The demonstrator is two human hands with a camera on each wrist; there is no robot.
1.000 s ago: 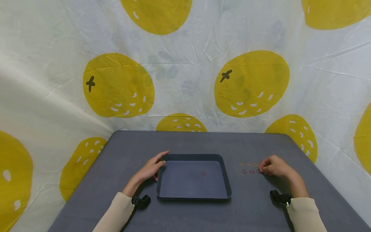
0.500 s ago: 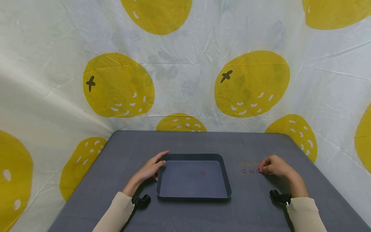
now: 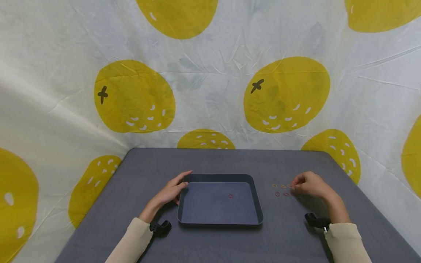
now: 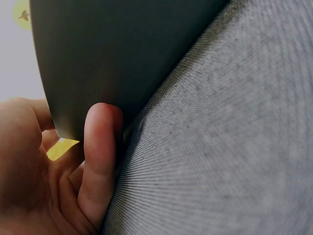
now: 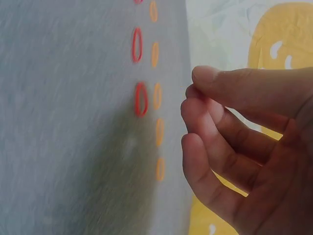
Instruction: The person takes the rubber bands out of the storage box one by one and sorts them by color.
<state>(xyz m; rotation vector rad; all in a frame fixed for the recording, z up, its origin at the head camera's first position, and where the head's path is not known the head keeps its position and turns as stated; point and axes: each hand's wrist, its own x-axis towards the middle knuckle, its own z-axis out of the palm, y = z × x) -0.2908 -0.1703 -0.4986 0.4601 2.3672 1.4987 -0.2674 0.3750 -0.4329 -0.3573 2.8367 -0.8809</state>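
Observation:
A dark shallow baking tray (image 3: 220,223) lies on the table with one small red rubber band (image 3: 231,196) inside. My left hand (image 3: 171,190) holds the tray's left side near the far corner, thumb at the rim; in the left wrist view a finger (image 4: 100,147) lies against the outer wall. My right hand (image 3: 310,185) is right of the tray, raised just over the rows, thumb and fingertips pinched around a red rubber band that the fingertips hide. Below it run a nearer row of red rubber bands (image 5: 141,99) and a farther row of orange rubber bands (image 5: 157,95).
A grey cloth-covered table (image 3: 217,244) carries everything. Behind it hangs a pale curtain (image 3: 210,91) printed with large yellow fruit. Each wrist wears a black camera strap (image 3: 160,228) below a cream sleeve (image 3: 131,239).
My right hand has lifted slightly from the right end of the red row, moving up and a little left in the head view. My left hand and the tray have stayed put.

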